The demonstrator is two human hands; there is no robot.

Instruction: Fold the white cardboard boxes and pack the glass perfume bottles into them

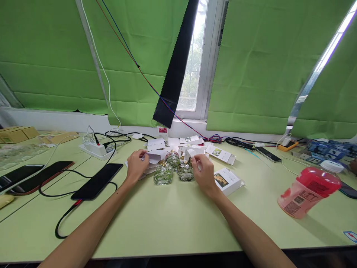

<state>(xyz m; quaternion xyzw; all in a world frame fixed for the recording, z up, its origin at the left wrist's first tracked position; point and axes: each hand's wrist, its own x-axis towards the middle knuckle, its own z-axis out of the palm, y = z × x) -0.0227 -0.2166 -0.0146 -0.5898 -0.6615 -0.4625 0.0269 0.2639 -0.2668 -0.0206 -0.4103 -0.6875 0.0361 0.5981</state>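
Three small clear glass perfume bottles stand together mid-table: one at the front left (163, 175), one at the front right (186, 172), one behind (173, 159). My left hand (136, 164) pinches a flat white folded carton (153, 157) just left of the bottles. My right hand (205, 174) sits right of the bottles, its fingertips on a small white carton piece (192, 153). Several more white cartons (178, 143) lie piled behind the bottles.
A closed printed box (227, 180) lies by my right wrist. Three phones (97, 181) on cables lie at the left, beside a power strip (93, 148). A pink bottle (308, 191) lies tilted at the right. Cables, another phone (267, 153) and blue packets (329, 149) line the back.
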